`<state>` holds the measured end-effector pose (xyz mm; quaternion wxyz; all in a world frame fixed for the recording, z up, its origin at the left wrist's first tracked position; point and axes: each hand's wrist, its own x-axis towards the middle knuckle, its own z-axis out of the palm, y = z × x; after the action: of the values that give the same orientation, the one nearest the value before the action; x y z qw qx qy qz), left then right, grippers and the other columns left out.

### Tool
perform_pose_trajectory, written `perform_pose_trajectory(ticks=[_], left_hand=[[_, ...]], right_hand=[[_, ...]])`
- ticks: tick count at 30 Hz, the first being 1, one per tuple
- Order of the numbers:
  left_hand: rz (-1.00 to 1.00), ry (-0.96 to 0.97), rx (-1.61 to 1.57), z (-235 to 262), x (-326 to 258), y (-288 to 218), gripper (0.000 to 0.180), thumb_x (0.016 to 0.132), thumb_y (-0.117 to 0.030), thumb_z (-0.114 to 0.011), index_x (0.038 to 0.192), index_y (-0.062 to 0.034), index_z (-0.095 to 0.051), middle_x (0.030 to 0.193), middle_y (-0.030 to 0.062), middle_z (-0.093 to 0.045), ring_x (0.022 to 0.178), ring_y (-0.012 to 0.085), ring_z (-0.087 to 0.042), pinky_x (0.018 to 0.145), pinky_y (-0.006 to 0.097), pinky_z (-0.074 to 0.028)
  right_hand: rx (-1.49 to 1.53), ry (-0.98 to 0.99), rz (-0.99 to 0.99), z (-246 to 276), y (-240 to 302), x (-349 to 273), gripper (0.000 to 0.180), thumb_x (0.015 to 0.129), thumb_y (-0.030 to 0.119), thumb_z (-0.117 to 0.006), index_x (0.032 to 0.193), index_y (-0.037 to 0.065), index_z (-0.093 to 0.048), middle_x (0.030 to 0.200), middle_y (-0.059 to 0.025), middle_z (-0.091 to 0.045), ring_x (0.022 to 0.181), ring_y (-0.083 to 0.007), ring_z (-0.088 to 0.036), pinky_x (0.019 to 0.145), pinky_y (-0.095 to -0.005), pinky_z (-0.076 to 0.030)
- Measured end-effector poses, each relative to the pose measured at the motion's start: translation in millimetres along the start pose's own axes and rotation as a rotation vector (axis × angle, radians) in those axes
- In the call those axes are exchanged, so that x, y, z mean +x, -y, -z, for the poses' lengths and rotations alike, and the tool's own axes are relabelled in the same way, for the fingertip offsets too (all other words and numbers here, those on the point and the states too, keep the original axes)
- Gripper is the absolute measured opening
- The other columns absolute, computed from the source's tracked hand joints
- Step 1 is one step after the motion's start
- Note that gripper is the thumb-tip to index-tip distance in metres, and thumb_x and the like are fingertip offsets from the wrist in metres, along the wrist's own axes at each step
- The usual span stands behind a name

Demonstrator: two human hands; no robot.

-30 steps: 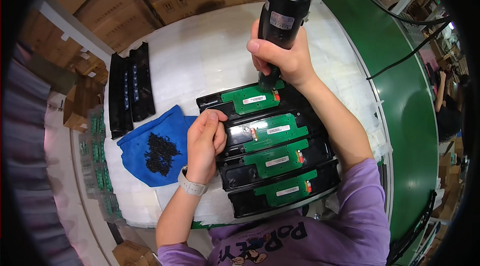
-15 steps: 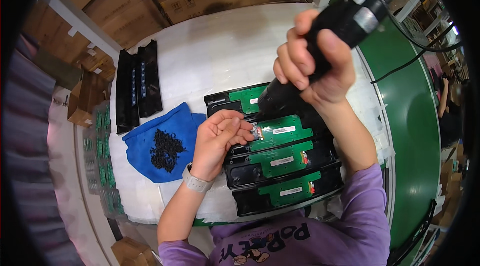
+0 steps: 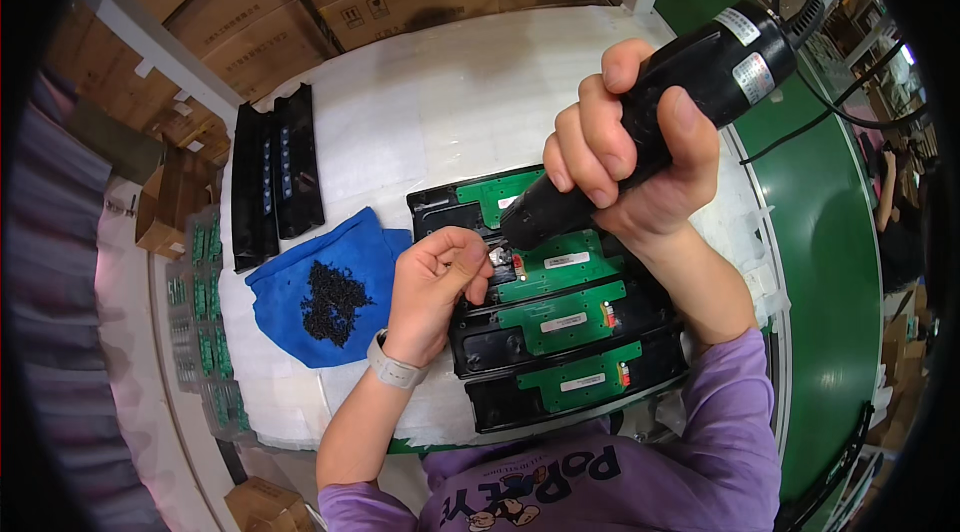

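Observation:
My right hand (image 3: pixel 645 157) is wrapped round a black electric screwdriver (image 3: pixel 690 67), its nose slanting down to the left. My left hand (image 3: pixel 435 282) is closed in a pinch close to the screwdriver's tip; whatever its fingers hold is too small or hidden to make out. Below the tip, a green circuit board (image 3: pixel 548 277) with a white label lies in a black plastic housing. Similar boards in housings (image 3: pixel 492 410) lie in a row nearer and farther. Left of them, a blue cloth (image 3: pixel 280 287) bears a heap of small black screws (image 3: pixel 338 304).
Two long black housings (image 3: pixel 255 222) stand at the table's far left. Stacked green boards (image 3: pixel 210 332) line the left edge. White sheeting (image 3: pixel 430 92) covers the table. Cardboard boxes (image 3: pixel 420 12) rise behind it, and a black cable (image 3: pixel 860 97) trails right from the screwdriver.
The screwdriver and my right hand have shifted slightly right, with the tool tilting flatter. My left hand has drawn back a little to the left, baring the board's left end.

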<state>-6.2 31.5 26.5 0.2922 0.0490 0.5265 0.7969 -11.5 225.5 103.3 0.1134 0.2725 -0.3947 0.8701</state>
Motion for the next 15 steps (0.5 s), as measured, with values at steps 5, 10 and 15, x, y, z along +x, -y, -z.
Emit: perform_pose_trajectory(ticks=[5, 10, 15], left_hand=[[0.017, 0.023, 0.011, 0.5, 0.6, -0.5, 0.013, 0.087, -0.013, -0.058, 0.089, -0.0008, -0.057, 0.072, 0.0047, -0.059, 0.055, 0.0071, -0.049, 0.052, 0.018, -0.039], [0.001, 0.020, 0.002, -0.8, 0.8, 2.6, 0.013, 0.088, -0.014, -0.058, 0.089, -0.0008, -0.057, 0.071, 0.0044, -0.059, 0.054, 0.0071, -0.049, 0.051, 0.018, -0.039], [0.010, 0.050, 0.015, 0.9, 1.5, 3.6, 0.014, 0.088, -0.015, -0.057, 0.089, -0.0005, -0.057, 0.071, 0.0046, -0.059, 0.054, 0.0072, -0.049, 0.051, 0.018, -0.039]], right_hand=[[-0.010, 0.047, 0.031, 3.1, -1.3, 1.0, 0.034, 0.087, 0.039, -0.047, 0.099, 0.007, -0.044, 0.057, 0.0013, -0.043, 0.041, -0.0100, -0.039, 0.050, -0.0287, -0.041], [-0.008, 0.018, 0.010, 0.4, -2.9, 0.2, 0.034, 0.087, 0.039, -0.046, 0.099, 0.007, -0.044, 0.057, 0.0014, -0.044, 0.041, -0.0099, -0.039, 0.050, -0.0288, -0.041], [0.011, 0.027, -0.012, 2.4, -3.9, -0.6, 0.033, 0.088, 0.038, -0.045, 0.100, 0.007, -0.045, 0.057, 0.0014, -0.043, 0.041, -0.0097, -0.039, 0.050, -0.0288, -0.041]])
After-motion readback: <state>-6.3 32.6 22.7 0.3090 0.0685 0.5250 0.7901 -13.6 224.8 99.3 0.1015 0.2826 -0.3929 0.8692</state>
